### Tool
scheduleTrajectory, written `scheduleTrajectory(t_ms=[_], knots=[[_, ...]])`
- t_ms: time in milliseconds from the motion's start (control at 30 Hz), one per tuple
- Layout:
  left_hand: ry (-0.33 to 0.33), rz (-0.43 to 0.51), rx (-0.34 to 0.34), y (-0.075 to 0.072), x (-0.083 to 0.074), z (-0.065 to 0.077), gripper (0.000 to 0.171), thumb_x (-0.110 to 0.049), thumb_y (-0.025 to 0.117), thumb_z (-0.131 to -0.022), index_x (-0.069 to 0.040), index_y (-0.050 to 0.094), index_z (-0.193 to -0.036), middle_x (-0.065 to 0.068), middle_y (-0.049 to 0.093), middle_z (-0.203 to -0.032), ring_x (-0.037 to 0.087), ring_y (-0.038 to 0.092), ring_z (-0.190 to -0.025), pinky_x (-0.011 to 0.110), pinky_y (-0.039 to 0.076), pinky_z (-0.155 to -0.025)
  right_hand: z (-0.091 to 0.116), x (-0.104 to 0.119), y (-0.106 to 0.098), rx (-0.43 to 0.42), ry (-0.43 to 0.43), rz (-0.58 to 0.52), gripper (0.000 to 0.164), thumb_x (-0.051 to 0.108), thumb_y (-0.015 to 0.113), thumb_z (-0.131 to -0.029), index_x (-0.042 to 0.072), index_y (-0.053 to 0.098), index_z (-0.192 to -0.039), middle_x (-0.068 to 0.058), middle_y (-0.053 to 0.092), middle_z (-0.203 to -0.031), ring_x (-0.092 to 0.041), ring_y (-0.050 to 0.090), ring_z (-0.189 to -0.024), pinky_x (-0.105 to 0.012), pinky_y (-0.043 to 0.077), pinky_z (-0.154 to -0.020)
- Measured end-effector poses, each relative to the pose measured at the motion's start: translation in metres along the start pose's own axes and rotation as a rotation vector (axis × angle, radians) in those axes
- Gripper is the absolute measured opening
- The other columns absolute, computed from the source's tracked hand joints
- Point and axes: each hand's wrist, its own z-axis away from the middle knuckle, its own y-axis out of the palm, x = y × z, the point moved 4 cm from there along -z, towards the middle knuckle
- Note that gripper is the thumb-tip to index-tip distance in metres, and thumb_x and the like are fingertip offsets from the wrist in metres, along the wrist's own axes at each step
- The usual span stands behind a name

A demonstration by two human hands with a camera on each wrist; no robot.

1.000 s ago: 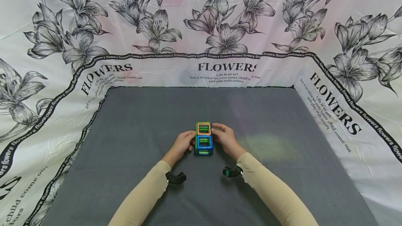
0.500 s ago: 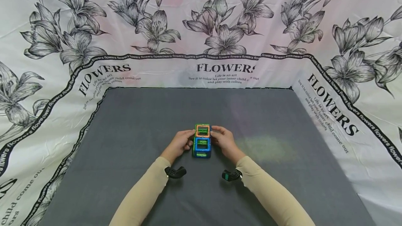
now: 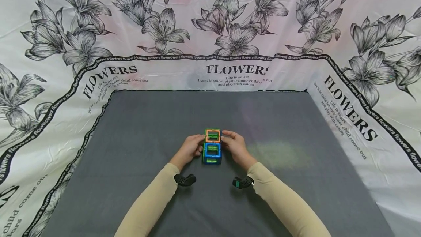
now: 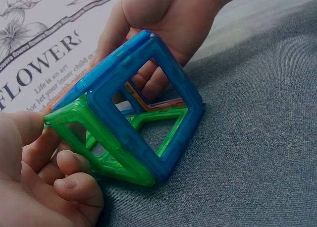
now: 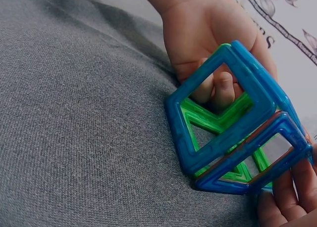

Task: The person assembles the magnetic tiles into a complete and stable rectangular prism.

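A two-section box of magnetic tiles (image 3: pixel 212 155) lies on the grey cloth, its near top square blue and its far top square orange (image 3: pixel 213 131). My left hand (image 3: pixel 188 151) grips its left side near the far section, the thumb at a corner and other fingers curled. On the opposite side my right hand (image 3: pixel 238 148) holds the far section between thumb and fingers. In the left wrist view a blue end tile (image 4: pixel 124 133) meets a green side tile (image 4: pixel 119 157). The right wrist view shows blue tiles (image 5: pixel 250 85) along the right side, with green ones inside.
Grey cloth (image 3: pixel 148 120) covers the table around the box. A white flower-printed sheet (image 3: pixel 184 74) rises behind it and along both sides. Black wrist straps (image 3: pixel 185 180) with cameras sit at both cuffs, above the cloth.
The near end of the box has swung very slightly to the left. Both hands keep their places at its sides, and the head view has shifted a little.
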Motion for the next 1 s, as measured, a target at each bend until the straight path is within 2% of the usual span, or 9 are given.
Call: scheduleTrajectory(t_ms=[367, 433, 500, 600, 667, 800, 867, 933, 1000], knots=[[0.012, -0.002, -0.058, 0.000, -0.002, 0.004, 0.034, -0.024, 0.051, -0.108, 0.000, 0.066, -0.126, -0.001, 0.057, -0.079, 0.007, 0.046, -0.057, 0.019, 0.035, -0.047, -0.001, 0.004, 0.000, -0.016, -0.009, 0.001, 0.037, 0.009, 0.062, -0.099, 0.000, 0.062, -0.135, -0.022, 0.069, -0.123, -0.008, 0.066, -0.081, -0.027, 0.056, -0.076], [0.026, 0.006, -0.109, -0.001, -0.001, 0.009, 0.035, -0.024, 0.053, -0.107, -0.002, 0.066, -0.129, 0.001, 0.062, -0.087, 0.008, 0.050, -0.060, 0.019, 0.037, -0.048, -0.003, 0.004, -0.002, -0.028, -0.019, 0.003, 0.037, 0.010, 0.063, -0.099, 0.000, 0.063, -0.134, -0.021, 0.069, -0.123, -0.010, 0.068, -0.083, -0.029, 0.058, -0.077], [0.055, 0.021, -0.202, -0.003, 0.000, 0.017, 0.034, -0.021, 0.056, -0.105, -0.003, 0.067, -0.131, 0.003, 0.063, -0.097, 0.008, 0.053, -0.062, 0.020, 0.041, -0.049, -0.005, 0.007, -0.005, -0.039, -0.049, 0.043, 0.037, 0.013, 0.063, -0.099, 0.001, 0.063, -0.134, -0.019, 0.068, -0.125, -0.014, 0.069, -0.090, -0.031, 0.059, -0.081], [0.087, 0.096, -0.337, -0.009, 0.002, 0.036, 0.035, -0.018, 0.054, -0.104, -0.003, 0.062, -0.134, 0.007, 0.061, -0.109, 0.010, 0.053, -0.067, 0.021, 0.045, -0.052, -0.010, 0.014, -0.005, -0.019, -0.115, 0.148, 0.039, 0.021, 0.061, -0.101, 0.004, 0.063, -0.137, -0.017, 0.065, -0.134, -0.024, 0.067, -0.107, -0.039, 0.057, -0.090], [0.088, 0.162, -0.377, -0.011, 0.005, 0.050, 0.038, -0.017, 0.050, -0.105, -0.001, 0.055, -0.139, 0.009, 0.056, -0.111, 0.011, 0.053, -0.070, 0.022, 0.048, -0.056, -0.015, 0.022, -0.004, 0.018, -0.165, 0.243, 0.042, 0.027, 0.059, -0.103, 0.006, 0.062, -0.140, -0.016, 0.062, -0.140, -0.030, 0.062, -0.121, -0.044, 0.054, -0.098], [0.000, 0.273, -0.297, -0.009, 0.013, 0.075, 0.048, -0.023, 0.040, -0.109, 0.001, 0.037, -0.151, 0.016, 0.051, -0.121, 0.019, 0.061, -0.085, 0.029, 0.055, -0.068, -0.026, 0.035, 0.002, 0.132, -0.208, 0.351, 0.046, 0.035, 0.054, -0.106, 0.007, 0.059, -0.143, -0.016, 0.060, -0.145, -0.034, 0.056, -0.135, -0.051, 0.049, -0.109], [-0.052, 0.309, -0.227, -0.004, 0.016, 0.085, 0.054, -0.026, 0.038, -0.110, 0.003, 0.028, -0.155, 0.026, 0.049, -0.133, 0.033, 0.068, -0.101, 0.037, 0.060, -0.081, -0.031, 0.039, 0.005, 0.178, -0.202, 0.398, 0.048, 0.039, 0.054, -0.105, 0.008, 0.060, -0.142, -0.016, 0.061, -0.144, -0.034, 0.055, -0.136, -0.052, 0.047, -0.111], [-0.099, 0.351, -0.161, 0.002, 0.019, 0.091, 0.058, -0.028, 0.036, -0.110, 0.004, 0.023, -0.157, 0.035, 0.043, -0.145, 0.046, 0.064, -0.120, 0.047, 0.058, -0.097, -0.034, 0.040, 0.009, 0.215, -0.190, 0.435, 0.050, 0.042, 0.054, -0.105, 0.009, 0.060, -0.142, -0.017, 0.061, -0.143, -0.035, 0.054, -0.137, -0.053, 0.045, -0.113], [-0.133, 0.391, -0.110, 0.008, 0.020, 0.096, 0.063, -0.029, 0.036, -0.110, 0.005, 0.017, -0.159, 0.040, 0.035, -0.153, 0.053, 0.051, -0.135, 0.055, 0.049, -0.108, -0.036, 0.041, 0.013, 0.243, -0.182, 0.481, 0.052, 0.045, 0.053, -0.105, 0.009, 0.060, -0.143, -0.016, 0.061, -0.144, -0.035, 0.052, -0.139, -0.054, 0.043, -0.114]])
